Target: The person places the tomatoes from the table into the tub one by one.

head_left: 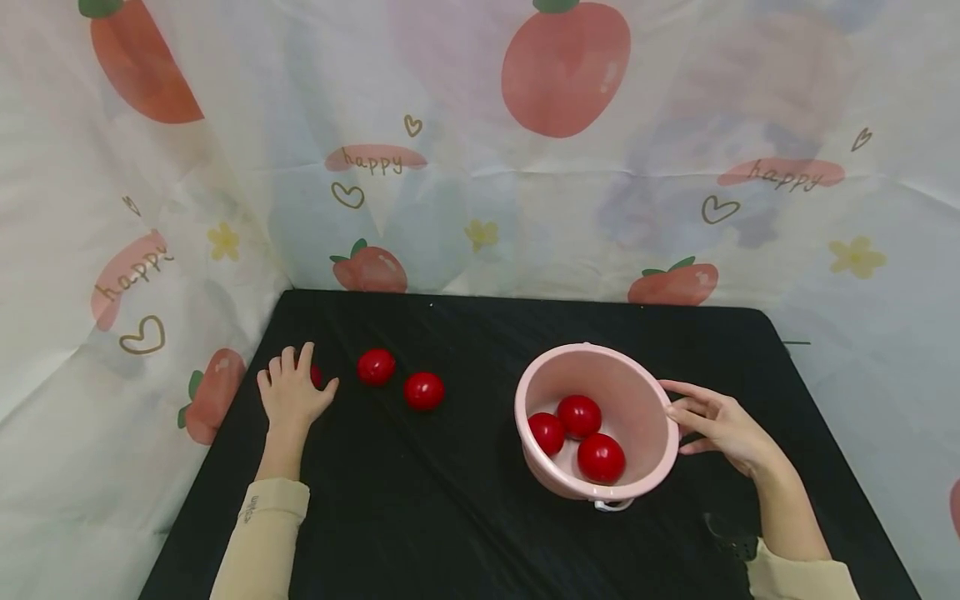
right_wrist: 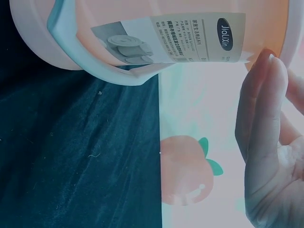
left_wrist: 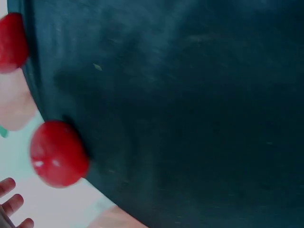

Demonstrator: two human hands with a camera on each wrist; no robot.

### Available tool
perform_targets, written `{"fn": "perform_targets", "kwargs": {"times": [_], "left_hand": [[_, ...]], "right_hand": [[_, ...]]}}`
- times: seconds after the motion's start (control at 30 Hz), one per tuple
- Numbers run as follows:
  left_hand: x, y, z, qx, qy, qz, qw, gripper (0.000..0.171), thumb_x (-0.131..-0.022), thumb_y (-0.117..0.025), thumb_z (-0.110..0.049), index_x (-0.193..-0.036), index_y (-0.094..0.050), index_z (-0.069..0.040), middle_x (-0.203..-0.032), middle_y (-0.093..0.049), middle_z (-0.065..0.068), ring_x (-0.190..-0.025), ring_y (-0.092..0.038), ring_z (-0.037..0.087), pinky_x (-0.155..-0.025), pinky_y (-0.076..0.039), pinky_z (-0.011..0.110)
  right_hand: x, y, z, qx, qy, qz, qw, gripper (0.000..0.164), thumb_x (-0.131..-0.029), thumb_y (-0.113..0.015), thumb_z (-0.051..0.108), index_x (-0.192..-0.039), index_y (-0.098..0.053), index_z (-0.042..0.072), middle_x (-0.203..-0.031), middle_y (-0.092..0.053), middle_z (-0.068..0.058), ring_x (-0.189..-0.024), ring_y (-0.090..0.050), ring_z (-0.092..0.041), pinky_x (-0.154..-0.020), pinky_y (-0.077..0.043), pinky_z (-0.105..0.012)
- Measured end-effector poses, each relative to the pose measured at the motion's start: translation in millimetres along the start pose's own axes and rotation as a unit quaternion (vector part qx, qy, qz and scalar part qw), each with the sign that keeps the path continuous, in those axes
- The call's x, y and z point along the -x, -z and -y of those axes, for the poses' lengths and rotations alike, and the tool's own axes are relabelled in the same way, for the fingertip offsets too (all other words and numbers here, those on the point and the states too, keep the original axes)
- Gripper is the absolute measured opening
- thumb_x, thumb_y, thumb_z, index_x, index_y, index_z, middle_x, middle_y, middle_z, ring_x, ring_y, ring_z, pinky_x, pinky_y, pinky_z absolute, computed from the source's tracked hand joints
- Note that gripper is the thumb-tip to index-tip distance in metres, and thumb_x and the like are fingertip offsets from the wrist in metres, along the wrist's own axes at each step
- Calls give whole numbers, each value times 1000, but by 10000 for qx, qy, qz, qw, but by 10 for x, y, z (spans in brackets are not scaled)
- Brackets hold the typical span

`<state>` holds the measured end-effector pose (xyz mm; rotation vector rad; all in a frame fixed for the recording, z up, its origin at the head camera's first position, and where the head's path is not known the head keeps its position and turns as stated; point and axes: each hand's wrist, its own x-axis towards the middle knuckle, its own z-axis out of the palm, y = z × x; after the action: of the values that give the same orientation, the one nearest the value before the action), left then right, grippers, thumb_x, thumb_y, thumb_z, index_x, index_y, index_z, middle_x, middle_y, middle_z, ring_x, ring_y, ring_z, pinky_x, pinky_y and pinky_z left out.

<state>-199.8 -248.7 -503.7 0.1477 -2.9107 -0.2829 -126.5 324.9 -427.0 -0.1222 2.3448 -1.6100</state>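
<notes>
My left hand (head_left: 289, 396) reaches over a glossy red ball (head_left: 316, 377) at the table's left, fingers spread; the hand hides most of that ball. In the left wrist view, some fingertips (left_wrist: 13, 205) show at the lower left corner, apart from a red ball (left_wrist: 59, 154). Two more red balls, one farther back (head_left: 376, 367) and one nearer (head_left: 423, 391), lie to the hand's right. A pink bucket (head_left: 651, 408) holds 3 red balls (head_left: 601, 458). At its right side my right hand (head_left: 723, 429) touches the wall near the rim with extended fingers (right_wrist: 268, 104).
A black cloth (head_left: 420, 517) covers the table. Behind and to the left hangs a pale printed curtain (head_left: 450, 100) with fruit pictures. The bucket's white handle (head_left: 615, 505) hangs on its near side, and a paper label (right_wrist: 204, 38) is on its wall.
</notes>
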Motion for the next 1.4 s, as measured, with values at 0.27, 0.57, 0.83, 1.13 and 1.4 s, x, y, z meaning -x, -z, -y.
{"fn": "perform_targets", "kwargs": {"times": [0.27, 0.57, 0.83, 1.13, 1.4], "left_hand": [[-2, -96, 215, 172, 570, 499, 9970, 77, -77, -63, -41, -136, -29, -7, -130, -28, 27, -117, -26, 46, -96, -16, 62], [-6, -97, 337, 230, 1027, 1032, 9891, 79, -76, -63, -40, -133, -27, 0, -127, -27, 32, -116, -24, 50, -95, -16, 65], [6, -104, 363, 362, 1175, 1210, 9850, 79, -76, -63, -42, -131, -28, 2, -123, -29, 33, -115, -24, 50, -94, -15, 66], [7, -166, 380, 533, 1405, 1166, 9817, 82, -76, -63, -43, -131, -27, 4, -125, -30, 33, -115, -24, 49, -93, -18, 65], [-24, -183, 352, 407, 1252, 1022, 9860, 80, -78, -60, -46, -131, -29, 5, -126, -30, 31, -116, -25, 48, -92, -20, 64]], "right_hand": [[9, 8, -2, -59, -58, 5, 10000, 44, -91, -55, 15, -132, -42, 2, -92, -67, 10, -74, -65, -19, -60, -54, -37], [11, 10, 14, -69, -123, 39, 9999, 45, -91, -56, 15, -132, -41, 2, -90, -67, 7, -71, -65, -18, -60, -54, -37], [20, 16, 3, -154, 3, 74, 9999, 41, -91, -54, 12, -131, -44, 5, -90, -68, 6, -71, -65, -18, -58, -54, -36], [22, 23, -18, -219, -26, 54, 9997, 38, -91, -55, 12, -129, -48, 12, -91, -68, 7, -71, -65, -18, -59, -54, -37], [12, 21, -1, -102, 34, 108, 9999, 47, -92, -55, 14, -132, -37, -3, -92, -68, 6, -73, -65, -18, -60, -54, -37]]}}
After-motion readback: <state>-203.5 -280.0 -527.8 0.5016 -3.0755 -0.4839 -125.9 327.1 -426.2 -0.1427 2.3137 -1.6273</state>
